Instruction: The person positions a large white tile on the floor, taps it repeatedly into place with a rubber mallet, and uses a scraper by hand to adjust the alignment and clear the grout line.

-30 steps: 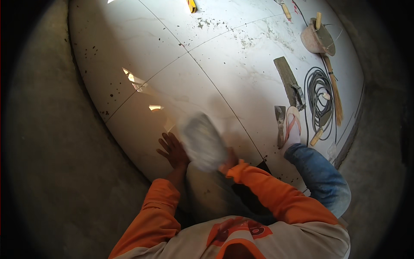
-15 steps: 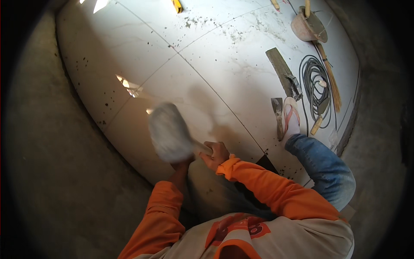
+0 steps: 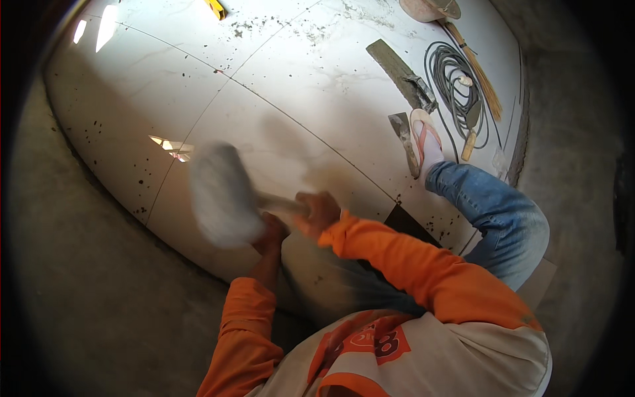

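My right hand [image 3: 321,212] grips the handle [image 3: 284,204] of a mallet with a large, blurred grey head [image 3: 221,195]. The head is raised over the pale marble-look tiles [image 3: 304,92], left of the hand. My left hand [image 3: 270,235] is low beside my knee, mostly behind the head, with its fingers hidden. A dark triangle [image 3: 407,221] shows among the tiles to the right of my right hand.
A trowel [image 3: 403,142] lies beside my sandalled foot [image 3: 430,142]. Farther right are a mortar-covered float [image 3: 397,69], coiled cable [image 3: 453,69], wooden-handled trowel [image 3: 469,142], straw broom [image 3: 483,79] and bucket [image 3: 423,6]. A yellow tool [image 3: 215,8] lies at the top. Rough concrete [image 3: 86,264] borders the tiles.
The mallet head and my right hand have moved left and toward the top of the picture. My left hand, spread on the tile earlier, is now mostly covered by the head. The view has shifted.
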### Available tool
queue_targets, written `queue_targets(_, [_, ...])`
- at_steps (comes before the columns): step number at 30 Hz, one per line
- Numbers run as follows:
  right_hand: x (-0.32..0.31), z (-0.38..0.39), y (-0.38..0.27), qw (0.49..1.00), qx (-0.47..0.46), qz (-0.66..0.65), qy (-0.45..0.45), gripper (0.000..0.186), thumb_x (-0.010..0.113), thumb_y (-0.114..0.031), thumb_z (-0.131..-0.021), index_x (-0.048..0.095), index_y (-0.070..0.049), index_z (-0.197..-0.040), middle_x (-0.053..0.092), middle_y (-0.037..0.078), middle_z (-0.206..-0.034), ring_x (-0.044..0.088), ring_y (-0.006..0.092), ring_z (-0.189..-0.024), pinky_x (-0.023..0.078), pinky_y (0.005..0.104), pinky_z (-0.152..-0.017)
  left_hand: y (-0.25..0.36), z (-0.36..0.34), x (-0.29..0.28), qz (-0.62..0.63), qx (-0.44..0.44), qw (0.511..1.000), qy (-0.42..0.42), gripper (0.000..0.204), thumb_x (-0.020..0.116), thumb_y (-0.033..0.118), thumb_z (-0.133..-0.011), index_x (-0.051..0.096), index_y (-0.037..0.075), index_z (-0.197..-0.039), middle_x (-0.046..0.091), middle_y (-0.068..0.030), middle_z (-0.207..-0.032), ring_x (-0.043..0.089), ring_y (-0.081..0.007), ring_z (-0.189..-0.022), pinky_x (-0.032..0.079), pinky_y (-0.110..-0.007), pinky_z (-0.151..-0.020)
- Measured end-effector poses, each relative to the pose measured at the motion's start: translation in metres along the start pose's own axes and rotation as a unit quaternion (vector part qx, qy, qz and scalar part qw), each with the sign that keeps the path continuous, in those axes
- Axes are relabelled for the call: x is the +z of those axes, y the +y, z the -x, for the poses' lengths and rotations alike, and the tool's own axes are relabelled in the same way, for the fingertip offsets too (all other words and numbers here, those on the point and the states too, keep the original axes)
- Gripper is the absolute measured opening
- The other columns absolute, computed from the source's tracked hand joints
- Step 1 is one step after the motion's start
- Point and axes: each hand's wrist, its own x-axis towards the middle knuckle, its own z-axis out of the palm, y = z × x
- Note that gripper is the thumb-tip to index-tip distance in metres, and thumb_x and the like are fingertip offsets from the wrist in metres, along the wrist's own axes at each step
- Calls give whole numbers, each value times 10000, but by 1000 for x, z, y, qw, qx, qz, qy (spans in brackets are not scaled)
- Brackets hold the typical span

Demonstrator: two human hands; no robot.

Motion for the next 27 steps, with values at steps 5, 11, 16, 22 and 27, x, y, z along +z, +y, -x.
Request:
queue_targets(5, [18,-10,44,985,70,149,-50,261,609,-287,-763,646,-31,-803,610,232,-687,613,408,-678,500,447,-654,-1,-4,9,1,56,998,11,693,376,340,-913,147,-27,-1454,54,-218,-1536,16,-424,-1411,68,-682,-1053])
queue_targets(11, [13,-19,79,970,31,228,-74,249,638,-287,-737,636,-45,-791,626,204,-689,623,395,-673,504,453,-636,2,-5,1,-13,64,997,-27,663,385,350,-914,230,-49,-1421,100,-223,-1527,50,-425,-1407,93,-693,-1045])
queue_targets(16, [34,-19,16,992,-106,51,44,157,648,-244,-733,621,-90,-732,625,177,-675,629,370,-654,508,448,-600,-4,-11,-41,40,101,979,-174,640,367,360,-922,284,-62,-1396,127,-234,-1519,59,-425,-1406,87,-698,-1044])
queue_targets(22, [37,-38,32,991,-7,124,39,201,617,-290,-752,650,-92,-741,633,174,-685,630,381,-651,519,451,-609,-6,-20,-6,53,177,983,-1,697,377,369,-914,200,-88,-1411,159,-272,-1491,78,-435,-1403,15,-697,-1044])
queue_targets(27, [13,-50,64,979,7,204,7,243,609,-301,-764,630,-60,-739,620,205,-682,616,405,-661,496,475,-602,7,-20,-13,59,167,983,-44,692,379,352,-905,202,-86,-1411,133,-278,-1497,57,-427,-1408,20,-693,-1046])
